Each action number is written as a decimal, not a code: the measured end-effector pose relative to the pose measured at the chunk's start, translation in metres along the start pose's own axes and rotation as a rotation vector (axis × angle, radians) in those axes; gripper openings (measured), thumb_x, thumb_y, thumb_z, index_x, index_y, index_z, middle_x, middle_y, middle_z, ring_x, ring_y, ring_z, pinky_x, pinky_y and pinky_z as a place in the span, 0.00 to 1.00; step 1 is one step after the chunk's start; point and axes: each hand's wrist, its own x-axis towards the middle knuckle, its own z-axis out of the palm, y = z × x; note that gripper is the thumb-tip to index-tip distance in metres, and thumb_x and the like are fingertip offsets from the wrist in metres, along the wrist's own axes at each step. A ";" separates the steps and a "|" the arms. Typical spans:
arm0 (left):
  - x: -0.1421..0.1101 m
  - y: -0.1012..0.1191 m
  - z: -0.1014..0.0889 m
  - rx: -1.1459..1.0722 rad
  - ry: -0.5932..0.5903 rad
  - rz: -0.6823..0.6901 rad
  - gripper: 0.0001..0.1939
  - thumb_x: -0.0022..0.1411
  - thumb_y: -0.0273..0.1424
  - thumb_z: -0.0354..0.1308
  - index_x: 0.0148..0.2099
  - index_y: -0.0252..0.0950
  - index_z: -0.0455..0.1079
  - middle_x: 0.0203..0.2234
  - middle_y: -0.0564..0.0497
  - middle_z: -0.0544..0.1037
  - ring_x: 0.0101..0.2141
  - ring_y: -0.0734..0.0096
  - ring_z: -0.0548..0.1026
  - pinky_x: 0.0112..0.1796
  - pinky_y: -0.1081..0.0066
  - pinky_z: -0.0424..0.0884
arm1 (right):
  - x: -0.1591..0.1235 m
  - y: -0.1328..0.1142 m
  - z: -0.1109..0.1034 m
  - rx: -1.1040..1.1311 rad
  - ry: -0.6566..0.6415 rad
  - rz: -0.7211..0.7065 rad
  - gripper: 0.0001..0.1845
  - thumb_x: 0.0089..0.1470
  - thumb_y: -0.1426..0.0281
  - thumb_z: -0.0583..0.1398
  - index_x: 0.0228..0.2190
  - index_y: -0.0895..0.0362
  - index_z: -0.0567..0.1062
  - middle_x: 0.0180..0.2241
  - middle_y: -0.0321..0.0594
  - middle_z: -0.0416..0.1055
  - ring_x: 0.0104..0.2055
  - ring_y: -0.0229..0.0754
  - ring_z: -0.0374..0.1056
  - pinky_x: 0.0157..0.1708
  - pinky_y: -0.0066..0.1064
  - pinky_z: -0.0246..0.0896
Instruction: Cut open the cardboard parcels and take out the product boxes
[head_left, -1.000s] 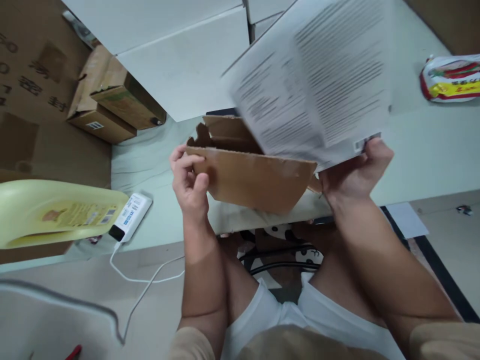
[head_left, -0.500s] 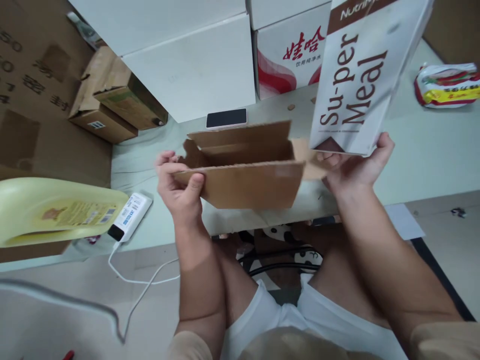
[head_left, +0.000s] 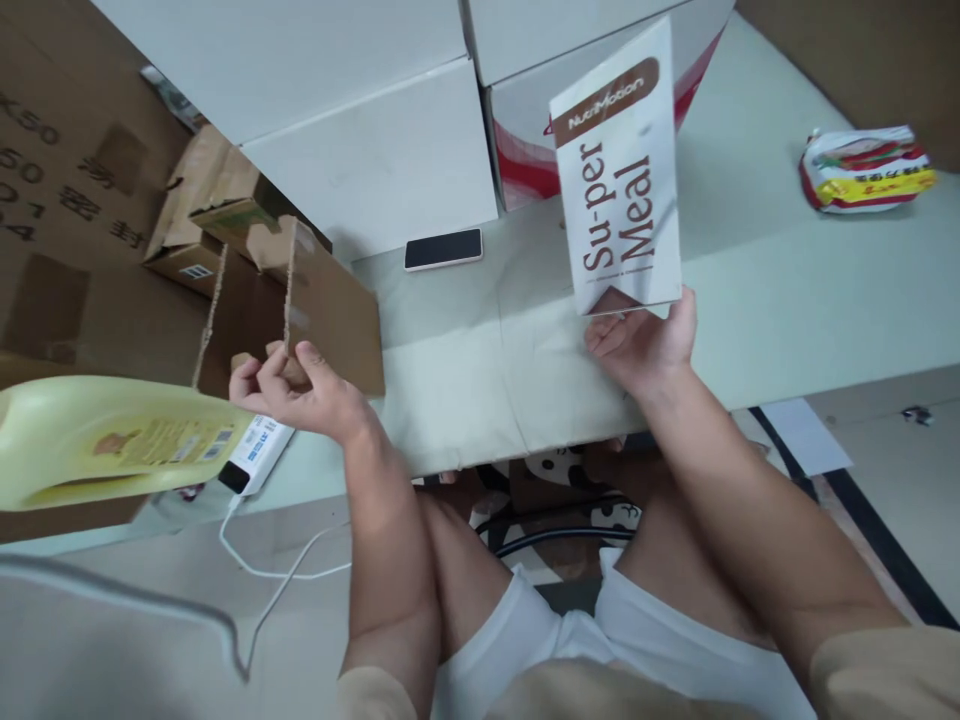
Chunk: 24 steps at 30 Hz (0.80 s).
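My left hand [head_left: 300,390] is at the near end of an open brown cardboard box [head_left: 334,315], its curled fingers and thumb around a flap at the edge. The box stands at the left of the table, its opening towards me. My right hand [head_left: 645,340] holds a white and brown carton [head_left: 622,190] by its bottom end, fingers beneath and thumb at the right corner. The carton is upright, leaning a little, with "NutriMotion" and "Su-per Meal" printed on its front. Its lower end hides part of my fingers.
A phone [head_left: 444,250] lies by the white boxes [head_left: 375,160] at the back. At left are a yellow jug [head_left: 112,445], a white power bank [head_left: 259,450] with a cable, and brown boxes [head_left: 67,230]. A food packet [head_left: 866,170] rests at right on the pale table [head_left: 757,290].
My left hand has moved the cardboard box from the middle to the left and turned it. My right hand has brought the carton left and lower in view, clear of the box.
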 end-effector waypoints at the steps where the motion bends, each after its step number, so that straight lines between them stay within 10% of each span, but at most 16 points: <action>1: -0.002 0.006 -0.002 -0.009 0.046 0.040 0.14 0.62 0.42 0.56 0.40 0.37 0.61 0.49 0.46 0.58 0.45 0.68 0.66 0.49 0.63 0.70 | 0.000 0.002 0.000 -0.017 -0.022 0.023 0.19 0.60 0.50 0.52 0.34 0.52 0.69 0.23 0.33 0.59 0.21 0.35 0.54 0.20 0.26 0.57; 4: -0.013 0.027 -0.017 -0.068 0.148 0.168 0.08 0.63 0.35 0.58 0.42 0.41 0.63 0.42 0.48 0.68 0.51 0.59 0.70 0.53 0.56 0.71 | -0.004 0.008 0.003 -0.052 -0.047 0.091 0.20 0.61 0.50 0.50 0.34 0.52 0.68 0.23 0.33 0.59 0.21 0.35 0.53 0.19 0.25 0.54; 10: -0.079 0.042 -0.044 -0.378 -0.682 -0.071 0.23 0.60 0.55 0.65 0.36 0.40 0.70 0.32 0.48 0.77 0.37 0.60 0.78 0.44 0.55 0.76 | -0.033 0.036 0.010 -0.269 -0.056 0.321 0.22 0.64 0.51 0.44 0.29 0.52 0.64 0.20 0.33 0.61 0.19 0.34 0.48 0.18 0.25 0.46; 15: -0.155 0.060 -0.085 -0.742 -0.979 -0.658 0.43 0.53 0.66 0.62 0.61 0.45 0.65 0.60 0.41 0.75 0.55 0.52 0.78 0.50 0.56 0.79 | -0.093 0.076 -0.039 -0.434 -0.067 0.488 0.21 0.64 0.54 0.45 0.30 0.53 0.67 0.17 0.31 0.59 0.18 0.35 0.49 0.19 0.26 0.47; 18: -0.196 0.077 -0.125 -0.961 -0.982 -0.992 0.52 0.49 0.62 0.69 0.68 0.45 0.58 0.65 0.39 0.71 0.62 0.44 0.73 0.57 0.48 0.74 | -0.136 0.091 -0.086 -0.530 -0.058 0.503 0.22 0.62 0.51 0.46 0.33 0.53 0.70 0.19 0.32 0.63 0.20 0.37 0.55 0.22 0.27 0.52; 24: -0.225 0.087 -0.166 -0.990 -0.886 -0.919 0.47 0.51 0.59 0.68 0.66 0.44 0.59 0.57 0.43 0.77 0.58 0.44 0.76 0.57 0.47 0.74 | -0.181 0.077 -0.139 -0.791 -0.047 0.340 0.18 0.52 0.52 0.61 0.33 0.53 0.73 0.25 0.36 0.70 0.26 0.41 0.64 0.26 0.30 0.56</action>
